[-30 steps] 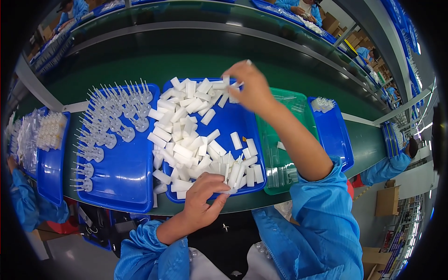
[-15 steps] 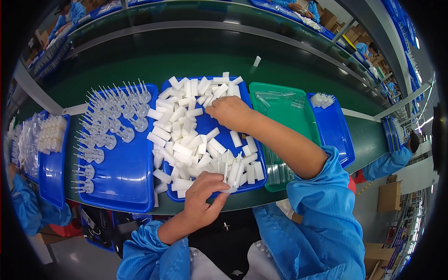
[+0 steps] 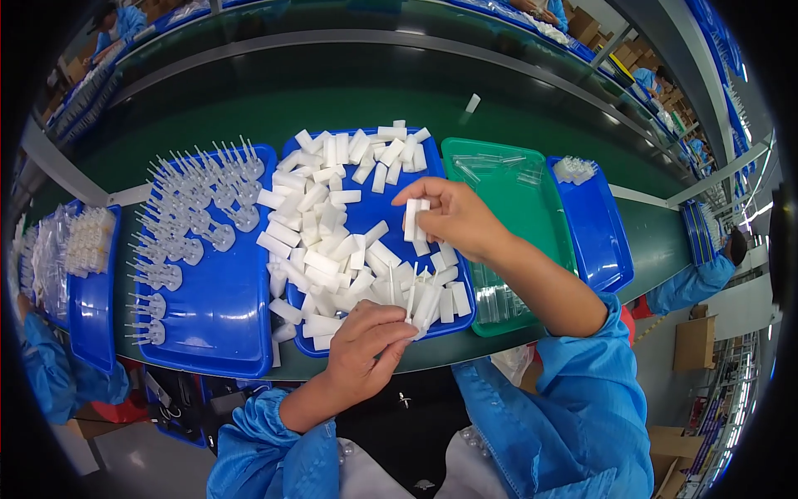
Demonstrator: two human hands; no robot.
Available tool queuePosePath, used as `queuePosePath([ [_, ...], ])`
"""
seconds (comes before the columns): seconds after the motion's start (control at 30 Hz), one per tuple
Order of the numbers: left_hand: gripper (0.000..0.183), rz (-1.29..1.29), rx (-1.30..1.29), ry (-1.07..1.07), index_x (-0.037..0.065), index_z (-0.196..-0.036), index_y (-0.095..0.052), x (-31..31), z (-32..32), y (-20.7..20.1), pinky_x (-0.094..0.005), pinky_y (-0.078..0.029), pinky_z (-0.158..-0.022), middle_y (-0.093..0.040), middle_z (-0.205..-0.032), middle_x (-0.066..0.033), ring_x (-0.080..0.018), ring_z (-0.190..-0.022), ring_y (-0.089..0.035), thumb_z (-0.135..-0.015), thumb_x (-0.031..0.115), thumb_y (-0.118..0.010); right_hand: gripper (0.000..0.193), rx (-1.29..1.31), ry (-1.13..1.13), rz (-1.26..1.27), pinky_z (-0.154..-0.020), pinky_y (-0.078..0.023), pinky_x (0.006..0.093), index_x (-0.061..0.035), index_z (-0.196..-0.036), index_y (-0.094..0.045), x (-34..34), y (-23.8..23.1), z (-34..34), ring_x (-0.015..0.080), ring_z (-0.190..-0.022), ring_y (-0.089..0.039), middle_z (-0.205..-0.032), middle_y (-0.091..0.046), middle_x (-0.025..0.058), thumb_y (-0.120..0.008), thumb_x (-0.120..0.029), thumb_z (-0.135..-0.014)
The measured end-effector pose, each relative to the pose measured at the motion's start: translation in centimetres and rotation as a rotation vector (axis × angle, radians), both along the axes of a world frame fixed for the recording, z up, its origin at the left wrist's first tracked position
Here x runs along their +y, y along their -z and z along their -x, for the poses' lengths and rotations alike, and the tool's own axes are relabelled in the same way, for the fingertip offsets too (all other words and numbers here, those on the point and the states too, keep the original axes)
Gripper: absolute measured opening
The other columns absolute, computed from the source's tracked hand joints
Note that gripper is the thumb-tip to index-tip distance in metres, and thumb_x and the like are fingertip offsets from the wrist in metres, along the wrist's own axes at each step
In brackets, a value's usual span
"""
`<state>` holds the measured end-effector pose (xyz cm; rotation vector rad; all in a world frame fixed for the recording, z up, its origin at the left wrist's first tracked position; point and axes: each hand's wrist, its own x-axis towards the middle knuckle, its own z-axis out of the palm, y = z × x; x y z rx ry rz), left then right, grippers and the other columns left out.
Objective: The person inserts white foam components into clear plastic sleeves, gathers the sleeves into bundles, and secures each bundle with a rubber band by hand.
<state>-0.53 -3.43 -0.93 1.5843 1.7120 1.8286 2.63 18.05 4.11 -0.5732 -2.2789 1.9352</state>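
Observation:
My left hand (image 3: pixel 366 345) pinches a translucent plastic piece with thin upright pins (image 3: pixel 407 312) at the near edge of the middle blue tray (image 3: pixel 376 214). A white sleeve-like block appears to stand on that piece; its base is partly behind my fingers. Over the tray's right side, my right hand (image 3: pixel 461 220) is closed on white blocks (image 3: pixel 412 221), apparently two side by side. Many loose white blocks (image 3: pixel 324 237) fill the tray's left and far parts. Several similar pinned pieces (image 3: pixel 204 204) lie in the blue tray (image 3: pixel 212 312) on the left.
To the right, a green tray (image 3: pixel 528 233) holds clear tubes (image 3: pixel 499 306). Beyond it a blue tray (image 3: pixel 597 241) carries a white cluster (image 3: pixel 573 170). One white block (image 3: pixel 473 103) lies on the green surface (image 3: pixel 332 91) behind. Co-workers sit at far benches.
My right hand has drawn back from the far pile toward the right and nearer me, now carrying white blocks. My left hand stays almost in place with the pinned piece.

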Motion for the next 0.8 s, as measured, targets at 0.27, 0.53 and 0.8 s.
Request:
queuePosePath([
  [0.27, 0.024, -0.002, 0.046, 0.047, 0.004, -0.09, -0.065, 0.6, -0.3, -0.4, -0.0316, -0.044, -0.064, -0.06, -0.093, -0.0093, -0.0248, -0.073, -0.055, -0.068, -0.006, -0.067, 0.034, 0.048, -0.001, 0.148, -0.058, -0.05, 0.0205, 0.0003, -0.108, -0.063, -0.9, -1.7, -3.3, 0.007, -0.065, -0.06, -0.084, -0.065, 0.0088, -0.052, 0.005, -0.077],
  [0.53, 0.025, 0.029, 0.048, 0.051, 0.004, -0.09, -0.066, 0.8, -0.5, -0.7, -0.031, -0.044, -0.064, -0.06, -0.093, -0.0098, -0.0247, -0.074, -0.055, -0.068, -0.007, -0.067, 0.031, 0.119, -0.022, 0.235, -0.061, -0.052, 0.022, 0.0004, -0.107, -0.064, -1.5, -1.6, -4.6, 0.01, -0.068, -0.062, -0.094, -0.066, 0.0131, -0.052, 0.006, -0.079],
  [0.8, 0.024, 0.03, 0.06, 0.045, 0.003, -0.09, -0.066, 0.7, -0.5, -0.4, -0.0308, -0.044, -0.063, -0.06, -0.093, -0.0101, -0.0246, -0.073, -0.056, -0.068, -0.006, -0.067, 0.03, 0.067, -0.056, 0.122, -0.066, -0.052, 0.0221, -0.0014, -0.107, -0.064, -1.8, -1.9, -5.1, 0.0103, -0.073, -0.063, -0.092, -0.067, 0.0115, -0.053, 0.005, -0.08],
])
